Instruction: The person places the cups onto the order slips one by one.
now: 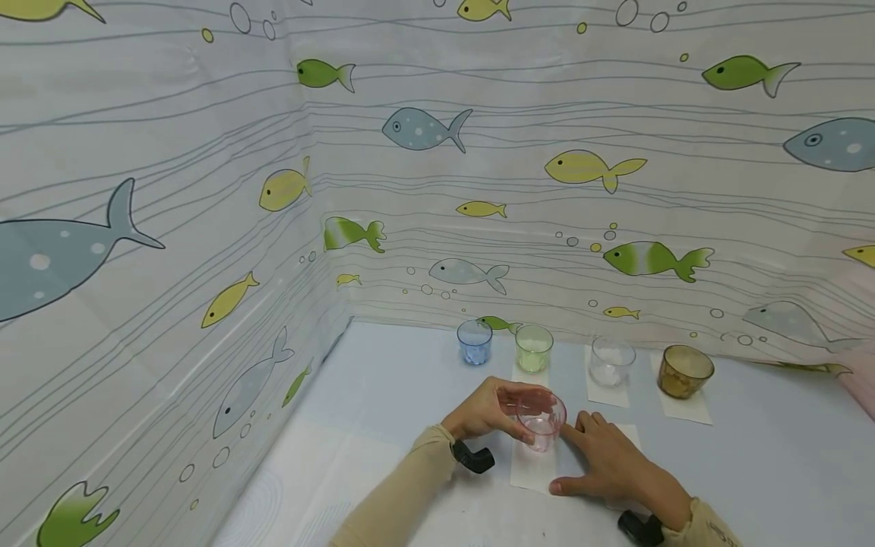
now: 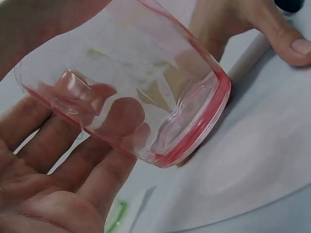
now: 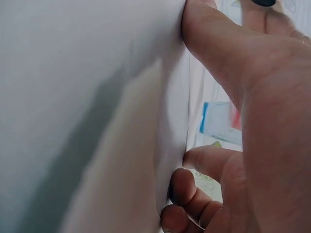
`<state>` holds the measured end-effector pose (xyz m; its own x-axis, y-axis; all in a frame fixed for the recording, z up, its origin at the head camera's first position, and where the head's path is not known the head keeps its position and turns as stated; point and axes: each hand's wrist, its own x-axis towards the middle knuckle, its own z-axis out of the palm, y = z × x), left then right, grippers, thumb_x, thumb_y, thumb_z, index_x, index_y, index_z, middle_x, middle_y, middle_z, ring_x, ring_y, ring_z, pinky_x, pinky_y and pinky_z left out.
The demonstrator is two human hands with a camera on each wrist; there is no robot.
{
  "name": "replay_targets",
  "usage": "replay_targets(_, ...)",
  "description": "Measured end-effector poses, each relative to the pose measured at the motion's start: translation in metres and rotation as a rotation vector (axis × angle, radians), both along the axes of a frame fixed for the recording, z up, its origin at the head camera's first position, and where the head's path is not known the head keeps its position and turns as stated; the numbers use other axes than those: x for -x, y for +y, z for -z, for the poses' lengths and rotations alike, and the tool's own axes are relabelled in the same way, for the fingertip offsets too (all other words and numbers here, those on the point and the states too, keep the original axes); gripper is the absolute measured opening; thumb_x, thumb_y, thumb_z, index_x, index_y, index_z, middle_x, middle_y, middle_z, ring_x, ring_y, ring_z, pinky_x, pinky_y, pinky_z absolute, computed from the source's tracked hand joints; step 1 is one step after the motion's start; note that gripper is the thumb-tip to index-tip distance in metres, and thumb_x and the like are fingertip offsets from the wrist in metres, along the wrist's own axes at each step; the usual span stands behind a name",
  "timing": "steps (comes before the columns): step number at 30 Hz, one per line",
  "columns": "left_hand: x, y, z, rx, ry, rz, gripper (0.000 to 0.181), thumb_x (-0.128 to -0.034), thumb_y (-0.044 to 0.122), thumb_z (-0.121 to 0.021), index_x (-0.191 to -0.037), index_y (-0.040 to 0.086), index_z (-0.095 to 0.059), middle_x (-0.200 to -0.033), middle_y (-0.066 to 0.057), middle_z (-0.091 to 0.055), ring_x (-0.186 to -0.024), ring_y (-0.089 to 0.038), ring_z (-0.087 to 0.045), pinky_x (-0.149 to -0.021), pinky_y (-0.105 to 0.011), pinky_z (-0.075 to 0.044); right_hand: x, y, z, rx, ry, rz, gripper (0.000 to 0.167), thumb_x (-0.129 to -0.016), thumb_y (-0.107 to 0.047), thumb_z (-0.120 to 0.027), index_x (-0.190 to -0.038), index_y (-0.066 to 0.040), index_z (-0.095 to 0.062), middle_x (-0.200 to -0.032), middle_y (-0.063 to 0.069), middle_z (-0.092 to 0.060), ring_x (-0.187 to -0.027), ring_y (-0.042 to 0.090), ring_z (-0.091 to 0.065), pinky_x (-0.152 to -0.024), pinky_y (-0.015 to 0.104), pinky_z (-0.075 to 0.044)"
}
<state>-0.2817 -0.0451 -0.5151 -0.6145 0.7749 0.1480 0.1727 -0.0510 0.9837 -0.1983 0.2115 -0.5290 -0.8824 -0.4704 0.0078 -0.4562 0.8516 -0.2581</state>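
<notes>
My left hand point(image 1: 488, 414) grips a pink-tinted clear glass cup point(image 1: 540, 437), thumb on the near side and fingers round the far side. The cup is over a white paper strip point(image 1: 533, 475); whether its base touches the paper I cannot tell. Its thick, pink-edged base point(image 2: 194, 133) shows in the left wrist view. Just right of the cup, my right hand point(image 1: 611, 460) is spread with thumb apart, its index finger close to the cup. In the right wrist view the right hand's fingertips point(image 3: 182, 184) touch the white surface. Part of another paper strip point(image 1: 630, 434) shows beneath that hand.
Behind stand a blue glass cup point(image 1: 475, 351), a green one point(image 1: 534, 353), a clear one point(image 1: 611, 368) and an amber one point(image 1: 686, 376). Paper strips lie under several of them. A fish-print curtain point(image 1: 424, 190) borders the pale table point(image 1: 390, 372) at back and left.
</notes>
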Motion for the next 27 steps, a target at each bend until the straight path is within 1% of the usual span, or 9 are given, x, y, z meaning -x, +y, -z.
replay_targets(4, 0.001, -0.001, 0.010, 0.031, -0.008, -0.024, 0.072, -0.0772, -0.013, -0.086, -0.143, 0.007, -0.066, -0.139, -0.006, -0.073, -0.125, -0.013, -0.069, -0.107, -0.030, -0.057, 0.002, -0.001, -0.001, -0.002, -0.015, 0.005, 0.104, -0.070, -0.090, -0.072, -0.137, -0.011, -0.069, -0.101, -0.003, -0.050, -0.090, 0.015, -0.042, -0.073, 0.034, -0.041)
replay_targets(7, 0.002, -0.002, 0.017, 0.043, -0.030, -0.023, 0.074, -0.0767, -0.016, -0.085, -0.145, 0.007, -0.065, -0.140, -0.003, -0.072, -0.125, -0.010, -0.069, -0.107, -0.028, -0.057, 0.001, -0.001, -0.002, 0.010, -0.024, 0.006, 0.104, -0.069, -0.088, -0.075, -0.137, -0.010, -0.069, -0.099, -0.003, -0.049, -0.089, 0.014, -0.041, -0.072, 0.032, -0.040)
replay_targets(11, 0.001, -0.002, 0.023, 0.032, -0.052, -0.007, 0.078, -0.0761, -0.019, -0.083, -0.147, 0.005, -0.062, -0.142, -0.006, -0.070, -0.126, -0.010, -0.068, -0.107, -0.029, -0.057, 0.002, -0.001, -0.003, 0.017, -0.022, 0.002, 0.103, -0.069, -0.087, -0.076, -0.137, -0.009, -0.069, -0.099, -0.004, -0.048, -0.089, 0.014, -0.041, -0.071, 0.032, -0.039)
replay_targets(14, 0.001, -0.002, 0.023, 0.020, -0.044, -0.004, 0.078, -0.0762, -0.019, -0.083, -0.148, 0.005, -0.062, -0.143, -0.008, -0.070, -0.127, -0.012, -0.068, -0.108, -0.030, -0.057, 0.002, -0.001, -0.005, 0.016, -0.019, 0.000, 0.103, -0.070, -0.087, -0.076, -0.137, -0.009, -0.069, -0.100, -0.003, -0.050, -0.090, 0.015, -0.041, -0.071, 0.033, -0.040)
replay_targets(20, 0.002, -0.002, 0.020, 0.037, -0.027, -0.007, 0.076, -0.0768, -0.017, -0.084, -0.146, 0.006, -0.063, -0.142, -0.006, -0.071, -0.127, -0.012, -0.068, -0.108, -0.029, -0.056, 0.002, 0.001, -0.007, 0.023, -0.009, -0.014, 0.103, -0.071, -0.086, -0.076, -0.137, -0.008, -0.069, -0.100, -0.002, -0.050, -0.089, 0.015, -0.042, -0.071, 0.033, -0.041)
replay_targets(23, 0.001, -0.002, 0.019, 0.042, -0.038, 0.005, 0.075, -0.0777, -0.018, -0.083, -0.147, 0.003, -0.062, -0.143, -0.008, -0.070, -0.126, -0.012, -0.069, -0.109, -0.030, -0.056, 0.002, 0.001, -0.005, 0.032, 0.012, -0.028, 0.103, -0.071, -0.086, -0.076, -0.136, -0.006, -0.070, -0.098, -0.002, -0.049, -0.087, 0.014, -0.041, -0.069, 0.031, -0.039)
replay_targets(27, 0.001, -0.002, 0.019, 0.063, -0.045, 0.004, 0.074, -0.0780, -0.017, -0.083, -0.146, 0.002, -0.062, -0.143, -0.009, -0.069, -0.125, -0.008, -0.068, -0.110, -0.028, -0.055, 0.000, 0.001, -0.003, 0.045, 0.055, -0.037, 0.103, -0.070, -0.088, -0.075, -0.133, -0.006, -0.071, -0.096, -0.004, -0.049, -0.085, 0.012, -0.040, -0.066, 0.029, -0.037)
